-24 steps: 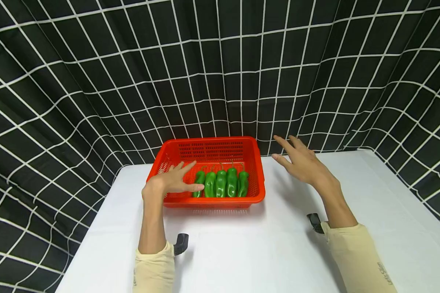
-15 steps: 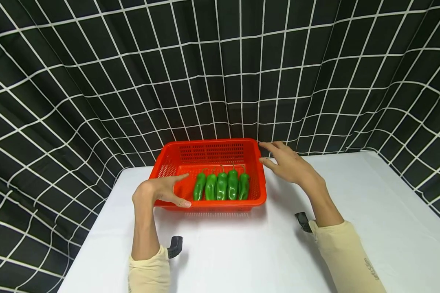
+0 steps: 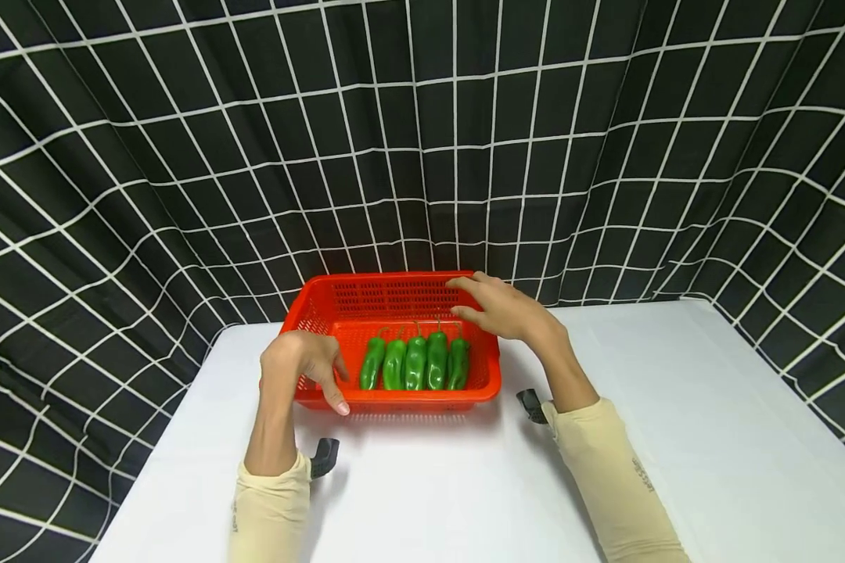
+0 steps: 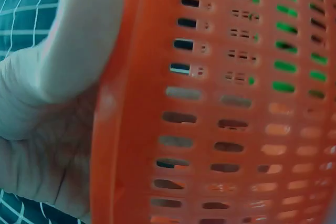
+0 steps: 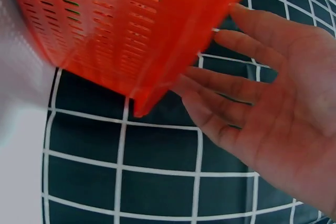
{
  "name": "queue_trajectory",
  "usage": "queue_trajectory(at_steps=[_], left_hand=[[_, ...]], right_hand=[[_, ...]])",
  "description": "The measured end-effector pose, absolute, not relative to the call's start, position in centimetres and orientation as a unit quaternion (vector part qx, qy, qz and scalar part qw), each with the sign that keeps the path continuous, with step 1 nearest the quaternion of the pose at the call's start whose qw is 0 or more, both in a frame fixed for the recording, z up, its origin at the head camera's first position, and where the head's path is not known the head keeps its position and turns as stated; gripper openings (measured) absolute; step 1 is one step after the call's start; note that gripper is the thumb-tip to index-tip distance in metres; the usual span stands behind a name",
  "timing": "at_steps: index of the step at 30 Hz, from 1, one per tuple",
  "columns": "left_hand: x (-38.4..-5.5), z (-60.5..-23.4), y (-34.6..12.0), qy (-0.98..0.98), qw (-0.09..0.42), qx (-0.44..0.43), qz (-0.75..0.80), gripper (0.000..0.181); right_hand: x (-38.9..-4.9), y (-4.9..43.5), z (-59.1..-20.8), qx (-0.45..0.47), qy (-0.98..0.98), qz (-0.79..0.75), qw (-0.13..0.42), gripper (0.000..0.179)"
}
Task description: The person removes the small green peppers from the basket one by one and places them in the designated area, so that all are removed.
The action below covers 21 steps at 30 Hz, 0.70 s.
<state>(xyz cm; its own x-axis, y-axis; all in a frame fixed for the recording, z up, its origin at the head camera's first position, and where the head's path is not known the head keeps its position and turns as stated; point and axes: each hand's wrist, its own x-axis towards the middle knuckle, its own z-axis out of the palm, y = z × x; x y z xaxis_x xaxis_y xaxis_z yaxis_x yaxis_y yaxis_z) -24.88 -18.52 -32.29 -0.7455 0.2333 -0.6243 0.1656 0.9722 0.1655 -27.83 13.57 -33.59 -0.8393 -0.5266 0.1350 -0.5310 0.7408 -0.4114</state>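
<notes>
A red plastic basket [image 3: 394, 396] with slotted walls stands on the white table. Several green peppers [image 3: 415, 362] lie side by side inside it, stems pointing to the back. My left hand [image 3: 299, 361] grips the basket's front left corner, the thumb on the outer side of the front rim and the fingers bent down inside. In the left wrist view the thumb [image 4: 84, 35] lies against the rim, and the other fingers are hidden. At the right rim my right hand [image 3: 503, 309] reaches over with spread, slightly bent fingers; in the right wrist view its fingers [image 5: 226, 82] are close to the rim.
A black curtain [image 3: 436, 156] with a white grid closes off the back and both sides, close behind the basket. The white tablecloth [image 3: 422, 485] extends in front and to the right. Each wrist carries a black camera [image 3: 325, 457].
My right hand has moved left from beside the basket to over its right rim. My left hand has drawn back from above the peppers and come down onto the front left corner.
</notes>
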Motion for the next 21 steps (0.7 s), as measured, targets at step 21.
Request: queue_trajectory(at_steps=[21], left_hand=[[-22.9, -32.7, -19.1, 0.946, 0.279, 0.144, 0.076, 0.032]], right_hand=[[-25.2, 10.4, -34.3, 0.321, -0.917, 0.104, -0.211, 0.050]])
